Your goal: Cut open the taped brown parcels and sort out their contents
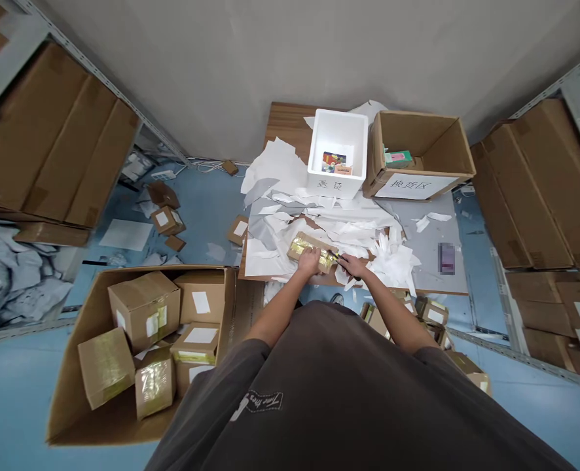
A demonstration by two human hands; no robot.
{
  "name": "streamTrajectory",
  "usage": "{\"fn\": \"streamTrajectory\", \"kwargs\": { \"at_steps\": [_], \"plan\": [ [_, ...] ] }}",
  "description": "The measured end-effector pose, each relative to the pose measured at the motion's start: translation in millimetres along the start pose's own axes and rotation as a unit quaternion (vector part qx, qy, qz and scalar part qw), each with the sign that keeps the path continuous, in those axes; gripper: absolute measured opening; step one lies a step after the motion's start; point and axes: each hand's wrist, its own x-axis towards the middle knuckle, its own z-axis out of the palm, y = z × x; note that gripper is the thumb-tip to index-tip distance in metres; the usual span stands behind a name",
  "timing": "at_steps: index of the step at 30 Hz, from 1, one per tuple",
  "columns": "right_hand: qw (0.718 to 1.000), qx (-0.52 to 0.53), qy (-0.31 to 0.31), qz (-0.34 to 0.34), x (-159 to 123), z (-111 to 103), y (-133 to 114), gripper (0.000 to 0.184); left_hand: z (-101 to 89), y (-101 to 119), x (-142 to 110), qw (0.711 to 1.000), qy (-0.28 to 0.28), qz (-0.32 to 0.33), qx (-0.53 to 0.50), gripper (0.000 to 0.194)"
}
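Note:
A small cardboard box (pixel 300 243) with shiny yellowish tape lies on the table among white paper. My left hand (pixel 309 261) grips its near side, fingers bent over the edge. At the box's right end, my right hand (pixel 353 265) is closed around a slim black tool (pixel 333 254), its tip at the taped surface. Whether it is a knife or scissors is too small to tell. Crumpled and torn white paper (pixel 393 258) lies beside my right hand and behind the box.
Behind the paper stand a white foam bin (pixel 336 186) and an open carton (pixel 417 186), both holding small packets. A large carton (pixel 64 392) of taped boxes is at my left. More parcels (pixel 435 313) lie below the table's right side. Loaded shelves (pixel 516 196) flank both sides.

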Motion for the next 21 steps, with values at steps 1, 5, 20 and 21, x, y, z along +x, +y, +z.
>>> {"fn": "streamTrajectory", "kwargs": {
  "at_steps": [1,5,20,21],
  "plan": [
    [0.999,-0.051,-0.015,0.002,-3.4,-2.6,0.9,0.029,1.3,-0.2,-2.0,1.0,0.005,0.0,-0.003,0.087],
    [0.979,-0.204,-0.026,0.015,-4.0,-8.6,-4.6,0.028,2.3,-1.5,-6.9,1.0,0.012,-0.004,-0.018,0.083],
    [0.993,-0.084,-0.081,0.033,-14.4,17.6,14.6,0.036,-11.1,3.5,-6.6,0.999,-0.001,-0.036,-0.022,0.075],
    [0.994,-0.085,-0.064,0.031,-15.3,21.8,14.4,0.036,-12.9,2.3,-5.0,0.999,-0.013,-0.034,-0.02,0.077]
  ]
}}
